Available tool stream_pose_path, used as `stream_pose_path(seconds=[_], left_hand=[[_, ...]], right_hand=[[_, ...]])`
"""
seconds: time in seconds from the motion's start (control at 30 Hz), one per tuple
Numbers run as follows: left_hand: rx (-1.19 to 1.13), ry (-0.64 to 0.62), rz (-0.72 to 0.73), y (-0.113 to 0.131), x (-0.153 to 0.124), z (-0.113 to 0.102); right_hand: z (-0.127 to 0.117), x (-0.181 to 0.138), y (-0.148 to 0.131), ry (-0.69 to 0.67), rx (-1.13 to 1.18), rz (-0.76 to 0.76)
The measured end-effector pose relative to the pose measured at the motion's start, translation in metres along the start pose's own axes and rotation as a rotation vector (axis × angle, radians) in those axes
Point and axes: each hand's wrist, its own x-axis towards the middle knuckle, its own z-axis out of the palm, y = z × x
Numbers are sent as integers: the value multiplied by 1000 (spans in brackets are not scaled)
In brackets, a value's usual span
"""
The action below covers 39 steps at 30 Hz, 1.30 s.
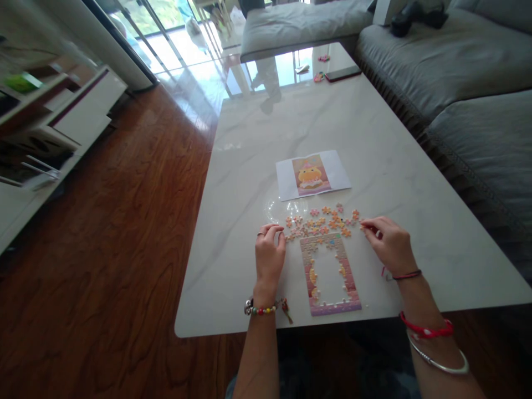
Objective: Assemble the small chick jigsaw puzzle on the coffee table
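Note:
A jigsaw puzzle (331, 307) lies on the table before me, its border joined and its middle showing bare tabletop. Loose puzzle pieces (322, 222), mostly orange, yellow and pink, are spread just beyond its top edge. My left hand (269, 249) rests at the left end of these pieces, fingers curved and thumb apart from them, with nothing visible in its grasp. At the right end, my right hand (388, 241) pinches a small puzzle piece (362, 226) between thumb and forefinger, partly hidden by the fingertips. Behind the pieces lies a paper sheet with a printed picture (311, 174) of a yellow figure.
The white marbled table (241, 183) reaches far forward. A dark phone (343, 73) and small pink items (323, 58) lie at its far end. A grey sofa (477, 127) runs along the right; a white cabinet (89, 105) stands left across the wooden floor (137, 221).

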Motion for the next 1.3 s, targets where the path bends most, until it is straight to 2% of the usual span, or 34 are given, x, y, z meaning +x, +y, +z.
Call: stream_pose_path(seconds=[0.33, 0.67, 1.3], left_hand=[[25, 7, 17, -2, 1, 0], [32, 0, 65, 0, 6, 2], [24, -12, 66, 2, 7, 6]], right_hand=[[-1, 0, 5, 13, 29, 36], [-15, 2, 19, 67, 9, 172], [-15, 0, 22, 52, 7, 151]])
